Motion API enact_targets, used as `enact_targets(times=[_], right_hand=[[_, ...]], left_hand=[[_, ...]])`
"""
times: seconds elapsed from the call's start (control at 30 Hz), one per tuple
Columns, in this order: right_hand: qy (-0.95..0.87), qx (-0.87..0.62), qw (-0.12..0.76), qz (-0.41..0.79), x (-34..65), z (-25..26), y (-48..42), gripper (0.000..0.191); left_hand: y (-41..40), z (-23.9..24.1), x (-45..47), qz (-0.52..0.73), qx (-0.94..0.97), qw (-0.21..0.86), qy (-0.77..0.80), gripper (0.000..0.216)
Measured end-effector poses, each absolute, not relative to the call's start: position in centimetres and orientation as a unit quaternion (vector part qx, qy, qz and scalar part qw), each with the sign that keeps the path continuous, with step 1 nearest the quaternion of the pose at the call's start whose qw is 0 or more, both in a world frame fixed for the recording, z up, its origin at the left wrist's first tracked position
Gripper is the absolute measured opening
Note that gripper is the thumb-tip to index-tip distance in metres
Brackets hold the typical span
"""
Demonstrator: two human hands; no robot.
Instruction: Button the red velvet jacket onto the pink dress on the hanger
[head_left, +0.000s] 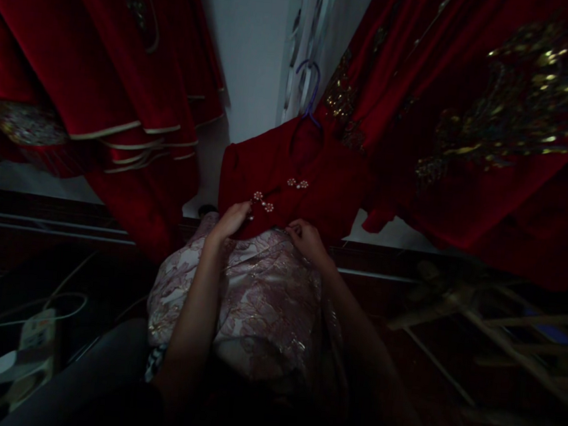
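Observation:
A red jacket (248, 169) hangs in front of me on a purple hanger (311, 95), with pearl-like flower fasteners (263, 202) down its front. My left hand (234, 220) is closed on the jacket's front edge, beside the lower fastener. Lower on the right, my right hand (306, 237) pinches at the hem, where red cloth meets a pale pink patterned fabric (266, 292). What exactly lies between the right fingertips is too dark to make out. The patterned fabric spreads below both hands toward my lap.
Red garments with pale trim (126, 77) hang at the left. More red cloth with gold sequin embroidery (526, 102) hangs at the right. A power strip with cables (38, 343) lies at lower left; a blurred wooden frame (494, 327) stands at lower right.

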State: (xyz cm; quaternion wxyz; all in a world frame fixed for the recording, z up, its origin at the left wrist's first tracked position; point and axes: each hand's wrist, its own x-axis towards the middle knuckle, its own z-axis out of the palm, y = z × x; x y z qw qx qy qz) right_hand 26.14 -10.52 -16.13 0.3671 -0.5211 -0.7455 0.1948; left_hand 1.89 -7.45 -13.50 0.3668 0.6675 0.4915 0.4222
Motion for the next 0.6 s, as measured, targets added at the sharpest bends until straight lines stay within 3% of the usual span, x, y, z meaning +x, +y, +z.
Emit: enact_targets(times=[0.23,0.43,0.6], right_hand=[[-0.662,-0.520,0.442,0.311,28.4,-14.8,-9.7,0.019],[-0.594,-0.517,0.463,0.406,30.4,-10.9,-10.9,0.040],[-0.534,-0.507,0.508,0.447,32.7,-8.1,-12.5,0.043]], left_hand=[[-8.6,-12.6,2.0,0.361,0.743,0.297,0.479,0.036],[-8.8,-12.2,0.8,0.298,0.773,0.298,0.474,0.030],[-8.6,-11.9,-0.9,0.283,0.756,0.286,0.516,0.028]])
